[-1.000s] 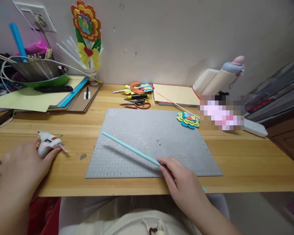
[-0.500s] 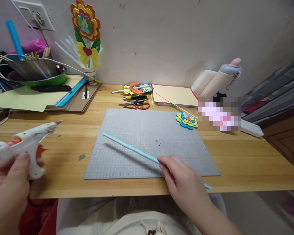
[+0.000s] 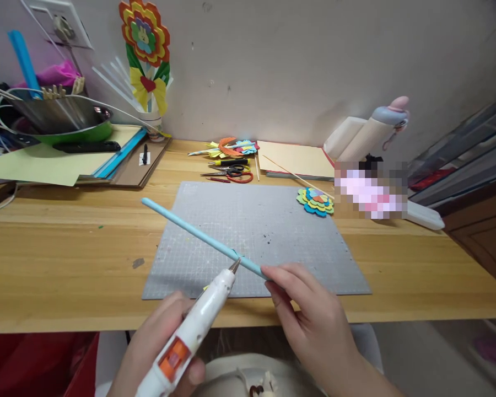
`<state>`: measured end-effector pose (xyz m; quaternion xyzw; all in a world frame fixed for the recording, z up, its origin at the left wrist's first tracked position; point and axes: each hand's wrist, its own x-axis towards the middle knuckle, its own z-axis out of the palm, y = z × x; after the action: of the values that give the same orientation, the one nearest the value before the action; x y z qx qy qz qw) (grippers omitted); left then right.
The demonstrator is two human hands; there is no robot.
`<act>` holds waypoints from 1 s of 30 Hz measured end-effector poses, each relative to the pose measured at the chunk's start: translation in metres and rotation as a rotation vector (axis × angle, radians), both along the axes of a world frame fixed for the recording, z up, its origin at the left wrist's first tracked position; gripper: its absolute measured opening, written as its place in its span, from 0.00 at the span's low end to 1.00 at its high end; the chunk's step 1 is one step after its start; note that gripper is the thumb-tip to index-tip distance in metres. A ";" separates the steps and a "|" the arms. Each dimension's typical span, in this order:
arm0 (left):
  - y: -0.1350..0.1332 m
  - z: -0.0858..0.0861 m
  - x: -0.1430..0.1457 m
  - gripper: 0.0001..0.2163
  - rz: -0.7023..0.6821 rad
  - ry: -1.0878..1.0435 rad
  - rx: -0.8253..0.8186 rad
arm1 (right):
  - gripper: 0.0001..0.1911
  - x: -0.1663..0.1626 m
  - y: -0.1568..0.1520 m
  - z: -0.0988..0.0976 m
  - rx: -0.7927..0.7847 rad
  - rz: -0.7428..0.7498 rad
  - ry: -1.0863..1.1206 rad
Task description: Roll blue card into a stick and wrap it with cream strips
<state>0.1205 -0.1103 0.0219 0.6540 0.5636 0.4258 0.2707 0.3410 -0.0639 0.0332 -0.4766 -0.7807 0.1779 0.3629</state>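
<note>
My right hand (image 3: pixel 310 320) pinches a long light-blue stick (image 3: pixel 198 236) near its lower end and holds it slanted above the grey cutting mat (image 3: pixel 273 220). Wrapped round a white glue gun (image 3: pixel 194 331), my left hand (image 3: pixel 157 342) sits at the table's front edge. The gun's metal nozzle touches the stick just left of my right fingers. A layered paper flower (image 3: pixel 315 202) lies at the mat's far right corner.
Scissors and paper scraps (image 3: pixel 231 160) lie beyond the mat. At the back left are stacked card sheets (image 3: pixel 58 160), a metal bowl (image 3: pixel 62 118) and a tall paper flower in a cup (image 3: pixel 145 60). A book (image 3: pixel 297 160) and a white case (image 3: pixel 424 215) sit at the right.
My left hand lifted the glue gun from the left of the table and brought it to the stick. My right hand raised the stick, whose far end swung left.
</note>
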 end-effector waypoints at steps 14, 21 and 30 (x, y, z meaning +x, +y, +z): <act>0.002 0.010 0.005 0.24 -0.017 -0.005 0.005 | 0.17 0.002 -0.002 0.001 0.073 -0.023 -0.013; 0.002 0.010 0.005 0.24 -0.024 0.031 0.006 | 0.20 0.003 -0.002 -0.001 0.086 -0.037 -0.021; -0.003 0.010 0.003 0.22 0.008 0.123 0.023 | 0.18 0.002 -0.005 -0.001 0.025 -0.010 0.054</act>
<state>0.1234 -0.1129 0.0321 0.6796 0.5769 0.3925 0.2263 0.3433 -0.0688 0.0321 -0.4710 -0.7703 0.1791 0.3907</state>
